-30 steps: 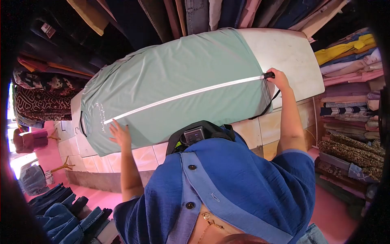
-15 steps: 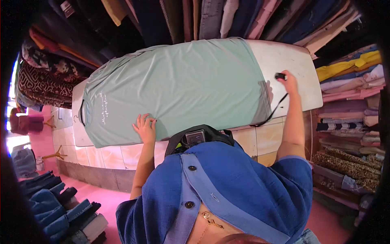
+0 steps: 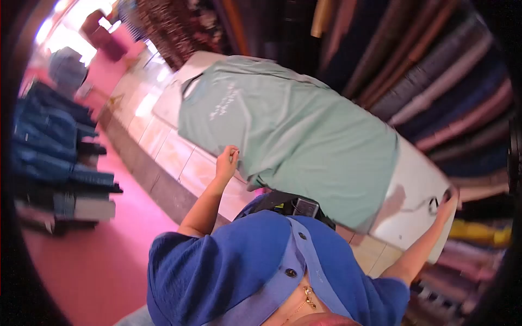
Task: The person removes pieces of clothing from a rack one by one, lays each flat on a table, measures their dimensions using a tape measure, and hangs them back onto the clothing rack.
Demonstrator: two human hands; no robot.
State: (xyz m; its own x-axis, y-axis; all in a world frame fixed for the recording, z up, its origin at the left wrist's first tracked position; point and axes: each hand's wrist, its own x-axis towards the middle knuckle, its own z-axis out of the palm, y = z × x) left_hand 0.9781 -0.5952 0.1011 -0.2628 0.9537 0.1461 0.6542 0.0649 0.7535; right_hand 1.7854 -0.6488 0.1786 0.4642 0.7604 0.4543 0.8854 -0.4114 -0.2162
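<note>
A pale green T-shirt (image 3: 326, 146) with white lettering near its neck lies spread over a long white-topped table (image 3: 413, 179). My left hand (image 3: 227, 162) is closed in a pinch at the shirt's near edge, and creases run through the cloth beside it. At the table's far right end, my right hand (image 3: 447, 206) is wrapped round a small black object (image 3: 447, 194). A thin black cord (image 3: 433, 205) loops next to that hand on the white top. The object's kind is hidden by the fingers and blur.
Trousers and other garments (image 3: 418, 92) hang in a dense row behind the table. Folded clothes (image 3: 478, 255) are stacked at the right. Folded jeans (image 3: 49, 136) stand in piles at the left, by the pink floor (image 3: 103, 261). A black bag (image 3: 321, 214) sits at my waist.
My view has turned, so the table now slants down to the right. My right hand has carried the black object to the table's end. The left fingers have curled, and the shirt has more creases.
</note>
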